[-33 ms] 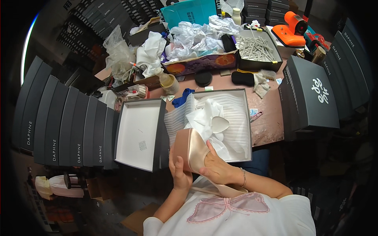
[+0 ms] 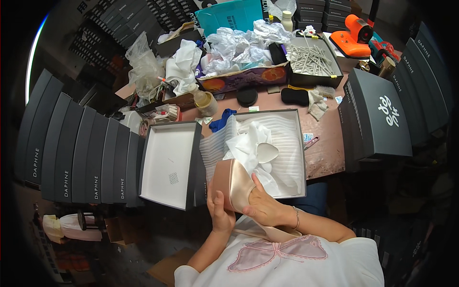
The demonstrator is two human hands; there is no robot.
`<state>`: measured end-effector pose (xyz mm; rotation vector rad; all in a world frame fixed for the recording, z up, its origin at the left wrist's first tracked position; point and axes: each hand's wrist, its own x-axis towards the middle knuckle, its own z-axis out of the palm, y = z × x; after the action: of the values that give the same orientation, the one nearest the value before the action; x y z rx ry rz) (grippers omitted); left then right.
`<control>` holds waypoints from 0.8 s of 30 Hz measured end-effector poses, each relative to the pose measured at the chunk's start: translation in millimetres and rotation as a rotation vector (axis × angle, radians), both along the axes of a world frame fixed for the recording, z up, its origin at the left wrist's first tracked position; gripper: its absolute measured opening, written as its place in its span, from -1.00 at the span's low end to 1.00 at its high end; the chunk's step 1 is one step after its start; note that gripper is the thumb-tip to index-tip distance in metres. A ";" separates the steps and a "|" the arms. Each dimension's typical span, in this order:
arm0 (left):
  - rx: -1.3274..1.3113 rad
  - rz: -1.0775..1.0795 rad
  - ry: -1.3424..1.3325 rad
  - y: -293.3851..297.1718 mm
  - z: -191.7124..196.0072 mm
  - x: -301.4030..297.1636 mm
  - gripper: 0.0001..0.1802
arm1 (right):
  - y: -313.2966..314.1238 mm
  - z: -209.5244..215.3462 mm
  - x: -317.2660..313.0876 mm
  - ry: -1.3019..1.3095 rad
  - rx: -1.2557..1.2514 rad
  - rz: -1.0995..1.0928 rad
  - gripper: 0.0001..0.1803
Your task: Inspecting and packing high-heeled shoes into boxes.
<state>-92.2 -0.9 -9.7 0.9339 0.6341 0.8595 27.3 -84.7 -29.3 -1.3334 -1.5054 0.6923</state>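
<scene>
Pinkish tabletop (image 2: pixel 330 155) bears an open grey shoebox (image 2: pixel 302 143), lined with ribbed white padding (image 2: pixel 290 165) and tissue paper (image 2: pixel 241 143); a white-lined lid (image 2: pixel 167 153) stands just left. At the shoebox's near left corner, 2 hands hold a champagne satin shoe (image 2: pixel 240 185): the right hand (image 2: pixel 265 204) curls partway round its opening, some fingertips hidden; the left hand (image 2: pixel 221 215) cups its side, thumb raised, other fingers mostly hidden. 1 bracelet (image 2: pixel 297 217) circles the right wrist.

We are seeing bright light across the middle, while the lower corners are lying in darkness. A white streak (image 2: pixel 31 57) is glowing at upper left, the satin shoe (image 2: pixel 238 182) is showing sheen, and fisheye distortion is bending the leftmost boxes (image 2: pixel 31 129).
</scene>
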 end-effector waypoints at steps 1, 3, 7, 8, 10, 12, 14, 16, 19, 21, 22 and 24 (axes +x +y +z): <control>-0.029 0.000 0.018 2.1 -0.6 3.5 -0.31 | -1.2 -1.0 0.7 -0.022 0.002 -0.006 -0.15; -0.094 -0.007 0.063 7.9 -1.0 11.2 -0.32 | -8.3 0.3 4.9 -0.014 -0.043 0.041 -0.17; -0.057 0.020 0.085 21.5 -2.5 7.4 -0.35 | -52.8 19.1 16.4 0.090 -0.230 0.262 -0.16; -0.041 0.051 0.057 18.5 -2.6 12.9 -0.39 | -55.8 17.5 17.9 0.128 -0.136 0.209 -0.29; 0.018 -0.015 0.036 24.9 -2.1 25.1 -0.41 | -60.6 27.2 31.3 0.224 -0.168 0.164 -0.42; -0.027 -0.097 0.017 48.7 -7.3 32.7 -0.38 | -62.9 26.0 48.1 0.394 -0.179 0.069 -0.64; -0.173 -0.160 0.001 86.6 -31.8 30.0 -0.26 | -44.5 37.6 69.3 0.272 -0.168 -0.304 -0.62; -0.368 -0.119 -0.017 78.9 -2.7 41.1 -0.20 | -14.9 37.5 105.3 0.016 -0.260 -0.471 -0.61; -0.481 -0.123 -0.068 63.5 -25.2 37.1 -0.14 | 24.0 -25.1 128.1 -0.178 -0.309 -0.447 -0.59; -0.643 -0.106 -0.118 28.3 -17.6 33.8 -0.05 | 32.4 -63.0 126.0 -0.139 -0.252 -0.461 -0.67; -0.726 -0.158 -0.164 9.7 -21.5 28.8 -0.04 | 34.2 -72.8 126.9 -0.120 -0.224 -0.463 -0.70; -0.690 -0.247 -0.013 -14.0 -16.3 30.9 -0.19 | 11.6 -48.4 129.7 -0.047 -0.257 -0.539 -0.80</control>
<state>-61.3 -14.9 -26.0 0.3664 0.7205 0.3753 157.1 -73.1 -77.7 -1.8638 -1.0374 0.5142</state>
